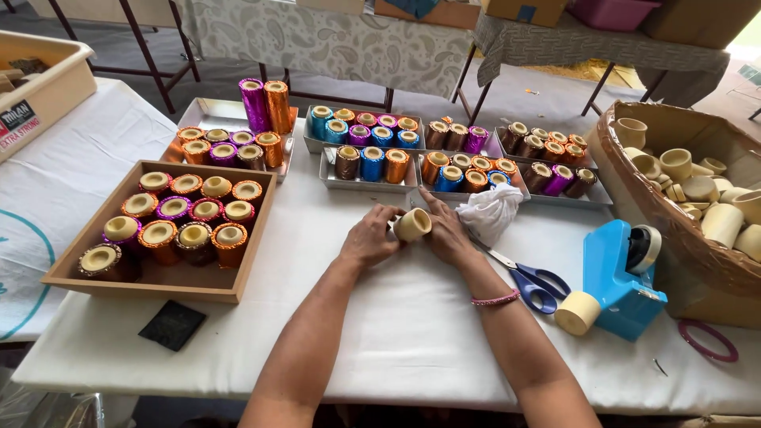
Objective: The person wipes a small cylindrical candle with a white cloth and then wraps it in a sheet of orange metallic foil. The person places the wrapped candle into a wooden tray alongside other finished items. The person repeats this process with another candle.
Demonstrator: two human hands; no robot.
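- Your left hand (369,238) and right hand (445,232) both close round the plain cup (412,224).
- It looks light, stiff, perhaps brittle: grip its sides, not the rim.

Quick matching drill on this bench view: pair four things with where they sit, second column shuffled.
1. plain cup
2. scissors
3. tape dispenser
4. black square

A. near the table's front edge, below the wooden tray
B. between the left hand and right hand
C. beside the cardboard box
D. just right of the right forearm

Pairs: 1-B, 2-D, 3-C, 4-A
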